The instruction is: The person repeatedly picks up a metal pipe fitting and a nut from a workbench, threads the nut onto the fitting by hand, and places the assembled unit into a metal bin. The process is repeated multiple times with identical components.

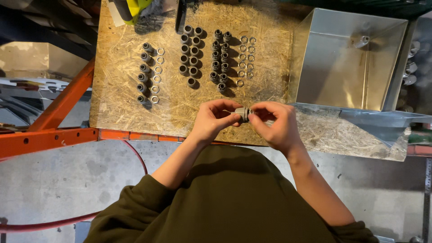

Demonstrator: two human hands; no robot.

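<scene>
Holding small grey fitting [243,113] between both hands just above near edge of chipboard bench top [117,90]; left hand [215,119] and right hand [274,123] each pinch 1 end, fingertips closed on it. Free board lies left of hands and under them, up to orange steel rail [49,135] (concrete floor beyond). Fitting short, cylindrical, matte, ribbed. Rows of like grey fittings [191,56] and thin metal rings [156,74] stand further back. Shiny sheet-metal bin [346,58] at right, nearly touching right hand's side.
</scene>
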